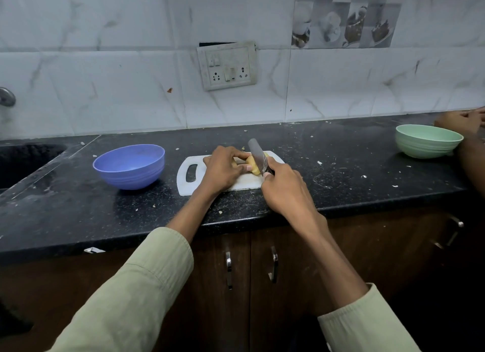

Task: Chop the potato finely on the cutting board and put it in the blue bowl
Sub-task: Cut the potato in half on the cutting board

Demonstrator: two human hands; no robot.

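Observation:
A white cutting board (189, 183) with a handle slot lies on the black counter, centre. On it sits a peeled yellow potato (254, 165). My left hand (223, 169) holds the potato from the left, fingers curled over it. My right hand (284, 187) grips the handle of a knife (257, 153), whose blade stands on the potato, tip pointing away from me. The blue bowl (130, 166) stands to the left of the board and looks empty.
A green bowl (427, 144) stands at the far right, with another person's hand and arm (462, 122) behind and beside it. A sink (23, 160) opens at the left. The black counter (341, 168) carries small scraps. A socket plate is on the tiled wall.

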